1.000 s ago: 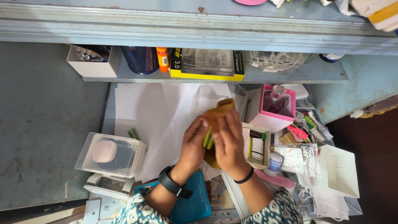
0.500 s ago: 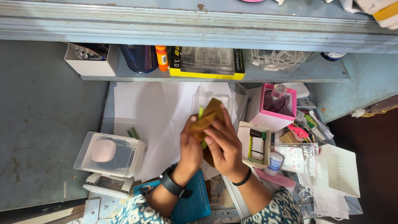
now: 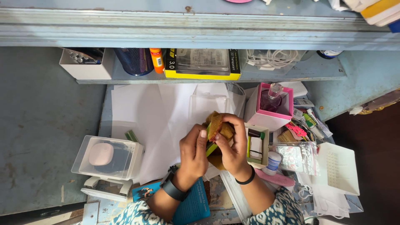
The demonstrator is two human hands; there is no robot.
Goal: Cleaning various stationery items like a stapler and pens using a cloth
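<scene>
Both hands hold a small brown pouch-like piece [image 3: 217, 124] with a green stick [image 3: 211, 148] poking out below it, over the white paper [image 3: 160, 116] on the desk. My left hand [image 3: 194, 152] grips it from the left, thumb up against its edge. From the right, my right hand [image 3: 233, 146] curls its fingers over the top of the piece. A clear plastic container [image 3: 210, 104] stands just behind the hands.
A clear box with a pale pink oval case [image 3: 107, 156] sits at the left. A pink box holding a bottle [image 3: 273, 104] and an open box of small tools [image 3: 256, 146] lie to the right. A low shelf [image 3: 200, 75] carries a yellow-edged box, an orange tube and a white tray.
The hands have turned the brown piece and drawn it lower and slightly right; my right fingers now wrap over its top.
</scene>
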